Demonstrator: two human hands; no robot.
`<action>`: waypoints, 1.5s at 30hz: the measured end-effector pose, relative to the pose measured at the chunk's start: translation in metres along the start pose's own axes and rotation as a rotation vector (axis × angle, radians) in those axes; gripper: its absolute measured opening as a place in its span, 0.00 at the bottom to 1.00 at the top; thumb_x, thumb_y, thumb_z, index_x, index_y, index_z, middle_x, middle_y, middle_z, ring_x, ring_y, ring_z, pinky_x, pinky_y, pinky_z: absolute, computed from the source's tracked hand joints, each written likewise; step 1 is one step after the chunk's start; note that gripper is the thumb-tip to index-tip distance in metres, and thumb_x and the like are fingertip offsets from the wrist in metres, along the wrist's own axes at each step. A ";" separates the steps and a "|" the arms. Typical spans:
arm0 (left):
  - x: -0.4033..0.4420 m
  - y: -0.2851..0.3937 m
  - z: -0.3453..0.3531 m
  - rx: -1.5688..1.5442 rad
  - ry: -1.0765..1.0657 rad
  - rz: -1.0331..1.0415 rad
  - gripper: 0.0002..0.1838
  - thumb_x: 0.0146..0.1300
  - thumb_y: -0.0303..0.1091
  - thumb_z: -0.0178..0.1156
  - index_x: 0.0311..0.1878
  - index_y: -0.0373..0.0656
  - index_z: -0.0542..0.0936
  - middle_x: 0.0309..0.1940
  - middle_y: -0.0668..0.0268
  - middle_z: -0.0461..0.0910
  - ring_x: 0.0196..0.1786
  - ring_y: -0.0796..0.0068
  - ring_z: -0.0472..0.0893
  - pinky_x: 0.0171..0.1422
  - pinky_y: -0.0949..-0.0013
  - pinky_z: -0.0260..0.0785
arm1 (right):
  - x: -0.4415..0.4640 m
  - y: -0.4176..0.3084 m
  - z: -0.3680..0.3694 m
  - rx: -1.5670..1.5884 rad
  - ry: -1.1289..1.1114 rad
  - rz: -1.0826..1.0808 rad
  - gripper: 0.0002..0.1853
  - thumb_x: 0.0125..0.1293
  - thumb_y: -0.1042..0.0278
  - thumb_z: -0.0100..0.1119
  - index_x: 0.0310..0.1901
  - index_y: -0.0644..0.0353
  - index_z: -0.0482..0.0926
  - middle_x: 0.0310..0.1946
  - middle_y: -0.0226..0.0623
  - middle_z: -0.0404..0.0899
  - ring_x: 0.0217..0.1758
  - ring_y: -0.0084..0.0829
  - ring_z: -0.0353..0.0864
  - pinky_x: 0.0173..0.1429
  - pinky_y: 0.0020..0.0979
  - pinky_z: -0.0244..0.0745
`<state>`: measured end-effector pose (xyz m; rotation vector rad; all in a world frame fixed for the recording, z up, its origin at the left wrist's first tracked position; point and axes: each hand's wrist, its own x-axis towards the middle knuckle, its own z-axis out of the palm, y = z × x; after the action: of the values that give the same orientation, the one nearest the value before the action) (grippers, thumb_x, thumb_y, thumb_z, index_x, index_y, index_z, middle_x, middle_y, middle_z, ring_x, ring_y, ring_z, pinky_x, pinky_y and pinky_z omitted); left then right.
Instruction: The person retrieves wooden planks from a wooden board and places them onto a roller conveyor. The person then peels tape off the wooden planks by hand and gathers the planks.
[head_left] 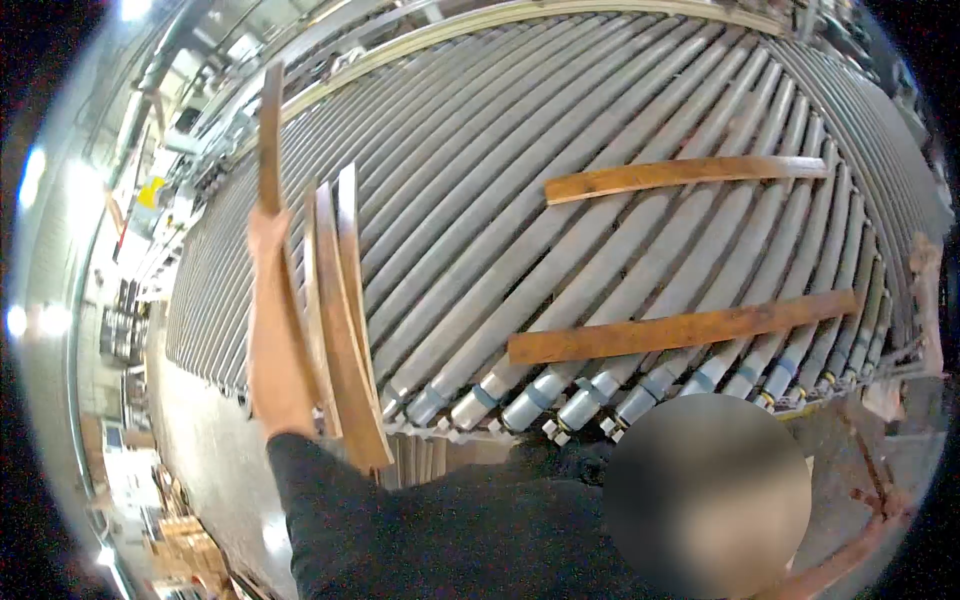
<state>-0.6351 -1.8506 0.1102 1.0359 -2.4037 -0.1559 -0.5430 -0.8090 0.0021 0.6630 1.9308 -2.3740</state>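
Observation:
My left arm reaches forward over the roller conveyor (450,260), in a black short sleeve. The fingers of my left hand (268,232) are closed around a long, narrow wooden board (270,140), which stands out past the hand and runs back along the forearm. Just right of it, more wooden boards (345,340) lie side by side, their near ends reaching past the conveyor's front edge. I cannot make out my right hand.
Two brown boards lie across the rollers on the right, one farther (680,178) and one nearer (680,332). A rusty metal frame (880,510) stands at lower right. Stacked wood (190,550) sits on the floor at lower left. A blurred round patch covers the lower right.

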 end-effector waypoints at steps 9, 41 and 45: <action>-0.152 -0.020 0.114 0.415 -0.216 -0.054 0.47 0.53 0.58 0.69 0.70 0.36 0.69 0.63 0.43 0.75 0.70 0.43 0.70 0.74 0.49 0.61 | 0.046 0.006 -0.130 0.307 0.337 -0.310 0.11 0.75 0.65 0.52 0.53 0.59 0.70 0.18 0.19 0.55 0.19 0.19 0.56 0.24 0.25 0.55; -0.370 0.240 0.038 -0.836 -1.779 0.353 0.16 0.64 0.31 0.68 0.52 0.33 0.82 0.41 0.61 0.88 0.42 0.75 0.84 0.45 0.69 0.77 | 0.195 -0.101 0.262 0.426 0.025 -0.343 0.13 0.66 0.53 0.70 0.39 0.53 0.82 0.31 0.25 0.80 0.30 0.18 0.75 0.30 0.26 0.67; -0.389 0.265 0.007 -0.919 -1.649 0.586 0.20 0.61 0.37 0.72 0.50 0.31 0.84 0.41 0.63 0.88 0.45 0.72 0.84 0.52 0.66 0.77 | 0.140 -0.108 0.311 0.695 -0.016 -0.440 0.14 0.68 0.54 0.68 0.43 0.56 0.82 0.35 0.30 0.83 0.33 0.27 0.81 0.37 0.33 0.78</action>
<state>-0.5859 -1.3902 0.0227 -0.5937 -2.9393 -2.3004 -0.7974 -1.0386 0.1036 0.2142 1.3059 -3.3404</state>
